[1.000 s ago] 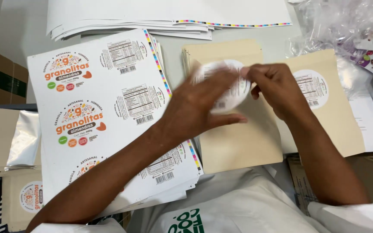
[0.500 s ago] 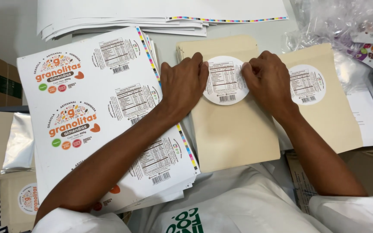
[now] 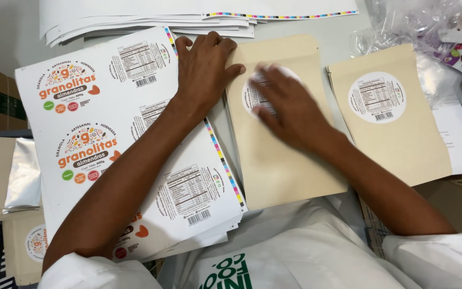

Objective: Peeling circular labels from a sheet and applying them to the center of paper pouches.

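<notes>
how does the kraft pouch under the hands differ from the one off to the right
The middle pouch has the right hand flat over its round white label, so the label shows only in part; the right pouch shows its label in full, untouched. The left hand rests at the middle pouch's left edge; no hand is near the right pouch. The middle pouch lies closer to the sticker sheets. Both are tan, flat, and bear the same kind of label.
</notes>
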